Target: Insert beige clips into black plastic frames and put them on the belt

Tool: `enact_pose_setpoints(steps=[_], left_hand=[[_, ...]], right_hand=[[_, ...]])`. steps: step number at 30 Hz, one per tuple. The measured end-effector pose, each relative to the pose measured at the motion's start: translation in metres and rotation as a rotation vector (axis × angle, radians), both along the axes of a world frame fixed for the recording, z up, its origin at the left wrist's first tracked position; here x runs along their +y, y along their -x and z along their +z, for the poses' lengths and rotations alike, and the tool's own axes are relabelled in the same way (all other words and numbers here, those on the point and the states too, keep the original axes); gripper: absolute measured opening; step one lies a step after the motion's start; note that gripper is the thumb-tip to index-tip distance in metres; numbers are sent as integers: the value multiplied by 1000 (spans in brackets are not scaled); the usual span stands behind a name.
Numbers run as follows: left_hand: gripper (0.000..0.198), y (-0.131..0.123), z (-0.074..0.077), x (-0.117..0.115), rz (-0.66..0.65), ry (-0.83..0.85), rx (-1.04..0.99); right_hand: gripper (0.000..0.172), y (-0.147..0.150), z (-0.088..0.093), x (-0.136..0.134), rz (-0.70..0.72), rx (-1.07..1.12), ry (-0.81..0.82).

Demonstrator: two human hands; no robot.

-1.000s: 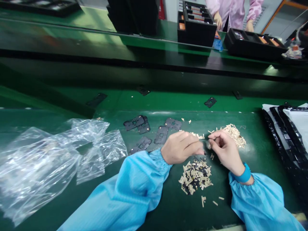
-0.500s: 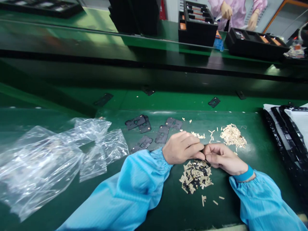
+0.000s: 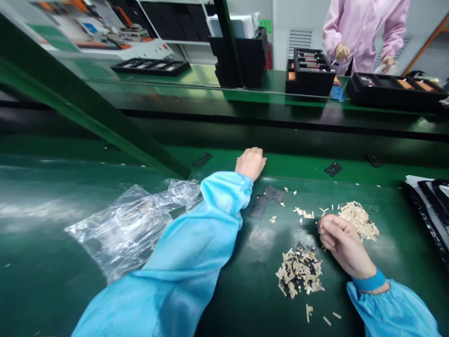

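My left hand [image 3: 251,163] reaches out over the green ledge, back up, its fingertips hidden; whether it holds anything I cannot tell. My right hand [image 3: 342,241] is pinched on a small dark piece [image 3: 320,224], partly covered by the fingers. Left of that hand and nearer to me lies a mixed pile [image 3: 300,271] of beige strips and small black parts. Behind it sits a pile of cream strips [image 3: 358,220]. Two flat black plates [image 3: 258,207] [image 3: 274,193] rest near my left sleeve.
A clear plastic bag [image 3: 129,224] lies at left, beside a green slanted post [image 3: 105,112]. More black parts [image 3: 333,169] are on the ledge. Black trays [image 3: 396,96] stand at the back, near a person in pink [image 3: 365,32]. Dark-edged packets [image 3: 428,206] sit at right.
My hands were together above the mixed pile; my left hand has moved forward and left to the ledge, my right hand slightly right. The view has turned left and up.
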State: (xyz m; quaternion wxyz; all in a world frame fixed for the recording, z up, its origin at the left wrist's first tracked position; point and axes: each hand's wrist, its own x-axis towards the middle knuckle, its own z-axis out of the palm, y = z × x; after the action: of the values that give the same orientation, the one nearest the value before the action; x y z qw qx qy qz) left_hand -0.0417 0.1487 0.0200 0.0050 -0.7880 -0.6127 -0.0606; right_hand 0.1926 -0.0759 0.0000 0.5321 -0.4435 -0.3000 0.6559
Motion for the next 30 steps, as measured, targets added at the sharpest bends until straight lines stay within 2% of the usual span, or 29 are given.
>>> enact_pose_setpoints(steps=[2,5,8,11,13,15,16,19,21,23,25,30], left_hand=[[35,6,-1,24,62,48,32],[34,10,-6,44,80,93,54],[31,14,-4,50,53,107,55],[32,16,8,45,35,87,32],[32,13,16,32,11,51,-8],[29,5,20,9,-59,21,-89],[24,0,20,-6,-127,31,-226],[15,-18,12,-55,-284,314,-657],[23,-29,3,-84,-347,550,-922],[26,-39,-6,-105,-328,691,-1149],[26,-47,-13,-118,-283,744,-1287],[34,-59,-24,-133,-163,798,-1458]], right_hand=[[23,0,-2,1,7,4,6],[23,0,-3,2,6,23,18],[24,0,-4,4,-11,33,23],[26,1,-4,5,-42,20,19],[27,2,-4,6,-61,-5,9],[27,2,-6,6,-87,-48,5],[28,2,-7,5,-101,-79,4],[28,2,-12,4,-139,-200,-3],[26,2,-13,3,-146,-282,-14],[24,3,-12,3,-146,-346,-29],[21,5,-9,3,-138,-398,-43],[14,9,0,1,-130,-550,-82]])
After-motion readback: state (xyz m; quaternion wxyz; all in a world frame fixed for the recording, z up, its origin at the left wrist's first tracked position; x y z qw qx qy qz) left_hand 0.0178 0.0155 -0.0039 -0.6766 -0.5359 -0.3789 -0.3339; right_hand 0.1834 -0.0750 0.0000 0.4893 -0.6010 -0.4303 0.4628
